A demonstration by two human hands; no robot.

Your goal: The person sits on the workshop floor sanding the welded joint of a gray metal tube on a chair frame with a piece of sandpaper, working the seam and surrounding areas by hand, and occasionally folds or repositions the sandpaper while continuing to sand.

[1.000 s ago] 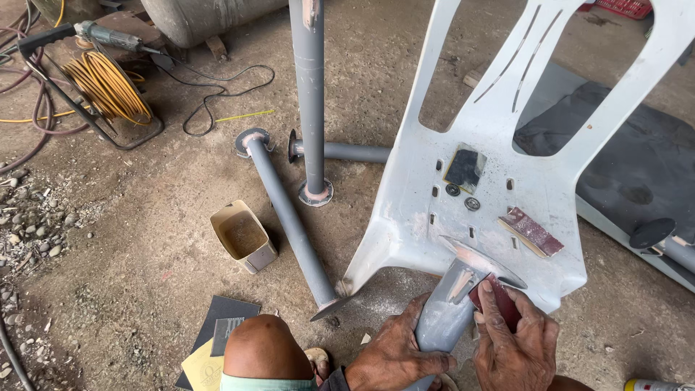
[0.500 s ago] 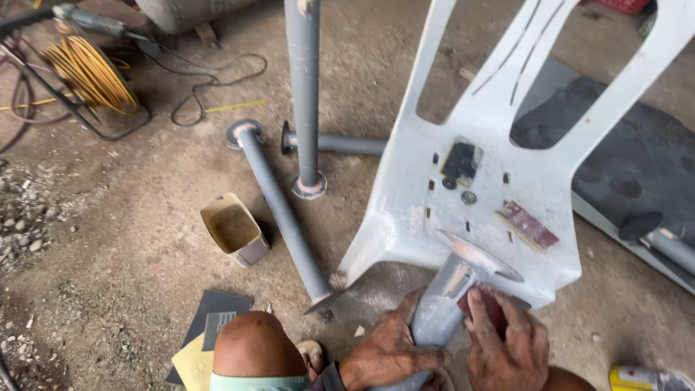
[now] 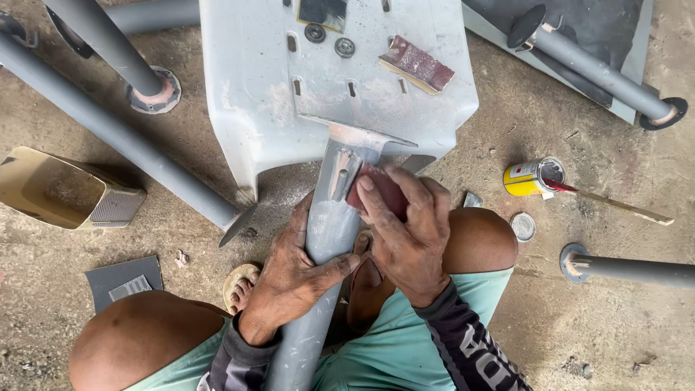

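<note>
Holding the gray pipe (image 3: 326, 239) tight, the left hand (image 3: 293, 279) keeps it from rolling. At two o'clock from it, the right hand (image 3: 405, 232) pinches red sandpaper (image 3: 380, 190) flat on the pipe by the white chair (image 3: 333, 80). Rubbing evenly with gentle pushes seems best.

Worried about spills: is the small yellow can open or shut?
Open. The yellow can lies tipped on its side; its round lid rests apart on the floor.

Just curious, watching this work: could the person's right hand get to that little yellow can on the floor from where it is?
Probably yes. The yellow can lies on bare concrete just beside the right hand with nothing between them, though that hand is pressing a reddish sandpaper piece against the grey pipe.
</note>
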